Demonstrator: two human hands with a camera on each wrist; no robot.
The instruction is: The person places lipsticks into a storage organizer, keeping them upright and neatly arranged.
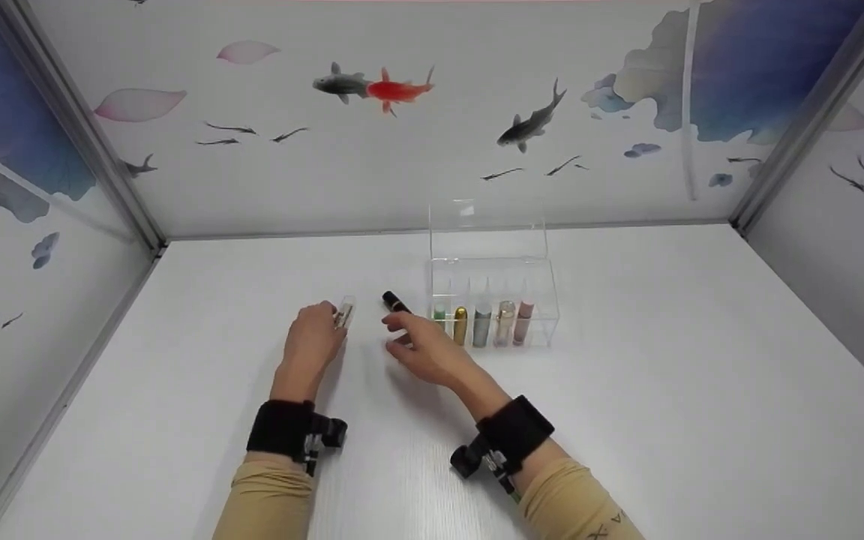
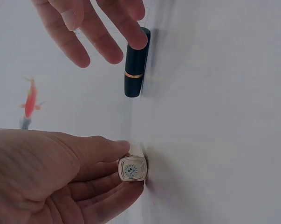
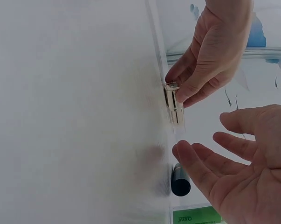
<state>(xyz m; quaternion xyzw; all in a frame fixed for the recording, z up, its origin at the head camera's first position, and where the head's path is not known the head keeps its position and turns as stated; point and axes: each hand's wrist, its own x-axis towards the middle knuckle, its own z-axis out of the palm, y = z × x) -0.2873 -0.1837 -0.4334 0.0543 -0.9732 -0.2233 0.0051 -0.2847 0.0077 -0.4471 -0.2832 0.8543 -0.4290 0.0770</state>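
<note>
My left hand (image 1: 310, 343) pinches a lipstick (image 2: 133, 168) between thumb and fingers. This lipstick has a clear, see-through part and a pale gold end with a round sticker, and it lies low over the white table. A black lipstick (image 1: 395, 301) with a thin gold band (image 2: 133, 75) lies on the table between the held lipstick and the clear case. Over its near end hovers my right hand (image 1: 430, 349), fingers spread and loosely bent, holding nothing. In the right wrist view, the fingertips (image 3: 186, 149) overlap part of the black tube (image 3: 181, 185).
Right of the hands stands a clear plastic case (image 1: 554, 306), its lid (image 1: 488, 231) raised at the back. Several tubes stand in its front row, among them a gold tube (image 1: 460, 327), a grey-blue tube (image 1: 481, 327) and a pink tube (image 1: 523, 324). Printed panels wall the table.
</note>
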